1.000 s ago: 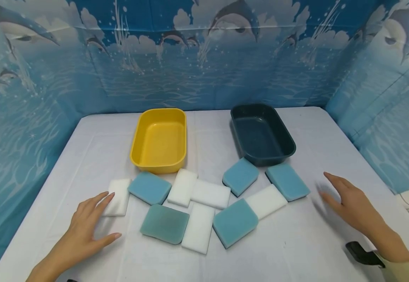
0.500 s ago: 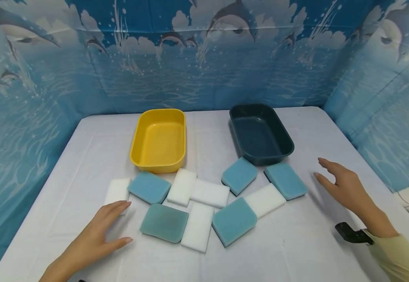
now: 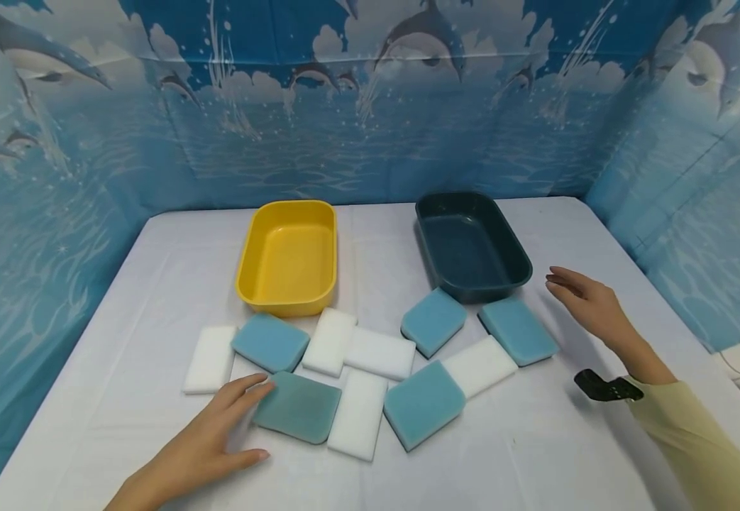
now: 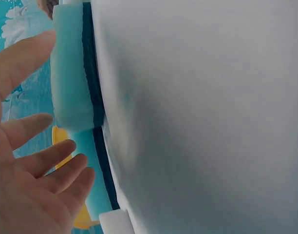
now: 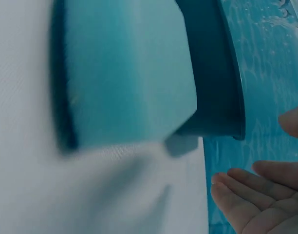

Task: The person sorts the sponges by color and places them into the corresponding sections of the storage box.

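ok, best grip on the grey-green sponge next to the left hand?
Likely pinch the grey-green sponge across its long edges at mid-length, coming from above and left. It lies flat, left end towards the left hand; a white sponge crowds its right end, a blue sponge its far-left corner.

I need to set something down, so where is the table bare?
Between the yellow tray and dark tray; left of the yellow tray; and along the near side, between the left hand and right sleeve. Crowded: in front of both trays, among blue sponges and white pads.
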### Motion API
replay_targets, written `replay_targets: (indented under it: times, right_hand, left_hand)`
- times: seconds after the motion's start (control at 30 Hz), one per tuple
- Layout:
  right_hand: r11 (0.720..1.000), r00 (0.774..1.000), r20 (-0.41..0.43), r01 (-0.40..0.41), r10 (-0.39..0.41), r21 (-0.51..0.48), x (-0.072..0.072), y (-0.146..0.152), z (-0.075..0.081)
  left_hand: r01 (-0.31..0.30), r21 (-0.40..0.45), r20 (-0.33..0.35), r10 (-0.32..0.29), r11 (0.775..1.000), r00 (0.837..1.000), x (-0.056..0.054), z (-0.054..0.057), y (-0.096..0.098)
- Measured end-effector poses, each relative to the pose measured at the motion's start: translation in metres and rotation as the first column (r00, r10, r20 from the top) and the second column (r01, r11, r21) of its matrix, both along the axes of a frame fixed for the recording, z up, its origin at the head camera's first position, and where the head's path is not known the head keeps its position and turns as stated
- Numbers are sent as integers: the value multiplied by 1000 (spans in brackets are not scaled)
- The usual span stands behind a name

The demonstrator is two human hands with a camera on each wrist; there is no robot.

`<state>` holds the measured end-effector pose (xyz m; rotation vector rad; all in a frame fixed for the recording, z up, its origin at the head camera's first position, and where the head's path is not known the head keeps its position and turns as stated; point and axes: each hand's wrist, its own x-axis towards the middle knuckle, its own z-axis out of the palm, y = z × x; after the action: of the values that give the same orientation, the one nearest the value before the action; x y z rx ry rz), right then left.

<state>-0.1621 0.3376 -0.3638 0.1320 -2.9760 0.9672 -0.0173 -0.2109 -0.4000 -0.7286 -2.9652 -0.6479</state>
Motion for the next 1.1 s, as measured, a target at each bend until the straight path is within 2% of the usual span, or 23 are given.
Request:
replay_targets:
  times: [0.17, 0.4, 0.53, 0.7, 0.97, 1.1]
  right_hand:
    - [988, 978, 210, 25, 8, -153, -20, -8, 1]
    - [952, 935, 350, 55, 57, -302, -42, -14, 1]
    - [931, 921, 378, 57, 90, -360, -50, -19, 1]
    - [918, 918, 379, 50, 112, -393, -55, -24, 1]
    - [937, 924, 363, 17, 119, -350, -60, -25, -1]
    - [943, 924, 366, 21, 109, -333, -61, -25, -2]
  left_hand:
    - [35, -11, 72, -34, 999, 997, -1, 2, 4]
    - [69, -31, 98, -66, 997, 993, -4, 4, 5]
    - [69, -33, 53, -67, 997, 996, -5, 4, 4]
    - [79, -32, 4, -79, 996, 997, -7, 3, 6]
    - [143, -71, -33, -146, 987, 989, -11, 6, 9]
    - [160, -78, -8, -161, 984, 987, -14, 6, 11]
